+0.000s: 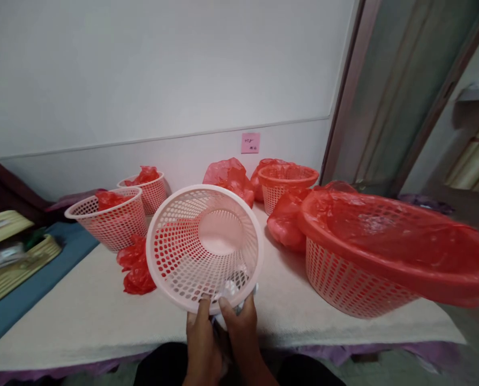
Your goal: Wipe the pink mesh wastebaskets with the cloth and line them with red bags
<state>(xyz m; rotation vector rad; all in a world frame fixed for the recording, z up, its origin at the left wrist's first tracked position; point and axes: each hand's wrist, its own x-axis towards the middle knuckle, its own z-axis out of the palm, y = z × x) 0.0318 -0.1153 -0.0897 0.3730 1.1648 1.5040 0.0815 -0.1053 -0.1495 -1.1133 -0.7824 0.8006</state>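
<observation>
A pale pink perforated wastebasket [220, 231] is tipped toward me, so its open mouth and round bottom show. My left hand [202, 340] is closed on the near rim, thumb over the edge. Close beside it, my right hand [241, 328] grips the same rim, a crumpled whitish cloth or wipe [234, 284] bunched at its fingers. Part of that cloth shows through the holes; what it is exactly I cannot tell. A crumpled red plastic bag [139, 271] lies just left of the basket.
Two pink baskets [114, 222] [153, 194] with red bags inside stand at the left. Right are a bag-lined basket [282, 194] and a large bag-lined one [356, 284]. Red bags [231, 179] lie behind. A pink note [250, 143] is on the wall. A woven tray [42, 257] sits far left.
</observation>
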